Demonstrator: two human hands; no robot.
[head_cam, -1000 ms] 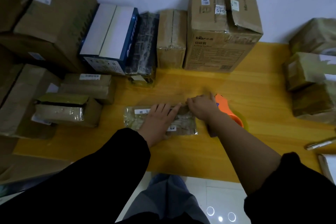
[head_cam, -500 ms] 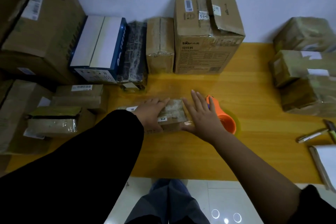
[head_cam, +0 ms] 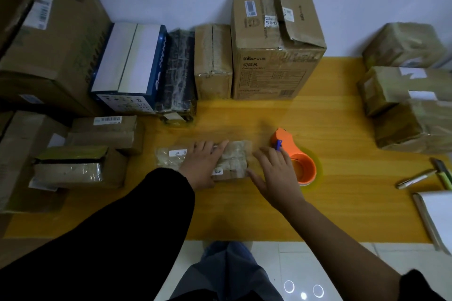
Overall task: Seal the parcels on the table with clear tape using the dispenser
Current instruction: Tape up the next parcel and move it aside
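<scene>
A small flat parcel (head_cam: 234, 159) wrapped in clear tape lies on the yellow table (head_cam: 330, 203) in front of me. My left hand (head_cam: 201, 165) rests flat on its top with straight fingers. My right hand (head_cam: 275, 173) is spread open just right of the parcel, its thumb near the parcel's right end. The orange tape dispenser (head_cam: 297, 156) with its clear roll lies on the table right behind my right hand, and neither hand holds it.
Cardboard boxes line the back wall, among them a tall brown box (head_cam: 274, 46) and a blue-and-white box (head_cam: 129, 66). Taped parcels (head_cam: 80, 166) are stacked at the left and more parcels (head_cam: 406, 95) at the right. Pens (head_cam: 415, 179) and a notebook (head_cam: 437, 217) lie far right.
My right hand opened from a curled pose at the parcel's right end and slid off to its right side. The dispenser stays on the table. My left hand keeps pressing the parcel.
</scene>
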